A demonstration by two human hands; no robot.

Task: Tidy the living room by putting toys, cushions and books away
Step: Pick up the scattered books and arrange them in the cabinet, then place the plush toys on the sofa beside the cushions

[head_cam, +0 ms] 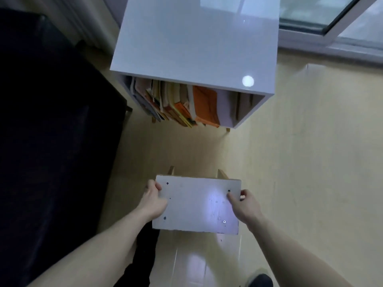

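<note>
A small white stool (194, 206) with wooden legs is held above the floor, its flat seat facing up at me. My left hand (152, 200) grips its left edge, thumb on top. My right hand (243, 205) grips the right edge, thumb lying on the seat. Ahead stands a white cabinet (196, 44) with a glossy top. Its open shelf holds a row of books (176, 102), several of them orange, leaning to the right.
A dark sofa (47, 121) fills the left side. A window frame (331, 32) runs along the back right. Pale wooden floor (310, 152) lies between me and the cabinet. My dark shoe (262, 280) shows at the bottom.
</note>
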